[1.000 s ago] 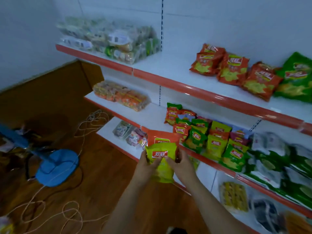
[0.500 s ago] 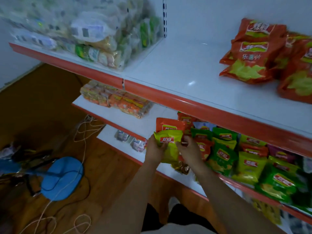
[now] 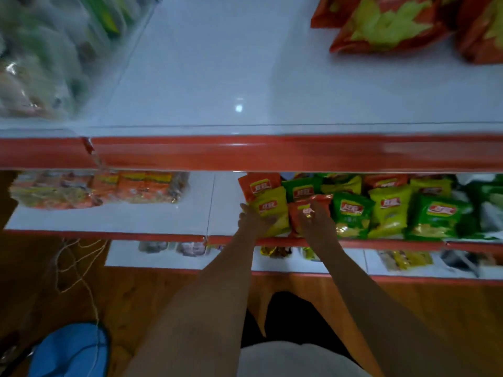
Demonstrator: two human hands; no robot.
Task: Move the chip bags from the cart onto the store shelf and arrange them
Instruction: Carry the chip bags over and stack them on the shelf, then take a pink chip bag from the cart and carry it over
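A yellow chip bag (image 3: 272,208) lies on the middle shelf (image 3: 152,235) at the left end of a row of bags, with an orange bag (image 3: 258,185) behind it. My left hand (image 3: 253,220) rests on the yellow bag's lower left corner. Just right of it, my right hand (image 3: 317,217) grips a second orange chip bag (image 3: 299,210). Green and yellow bags (image 3: 389,208) fill the row further right. No cart is in view.
The top shelf (image 3: 272,153) overhangs close to my head, with large orange bags (image 3: 386,25) at right and clear-wrapped packs (image 3: 40,55) at left. Wrapped orange packs (image 3: 95,190) lie on the middle shelf's left. A blue object (image 3: 70,352) and string (image 3: 79,268) are on the floor.
My view has moved in close over the shelves. Both hands carried the yellow and orange bags forward and set them down on the middle shelf; my right hand shifted to the neighbouring orange bag.
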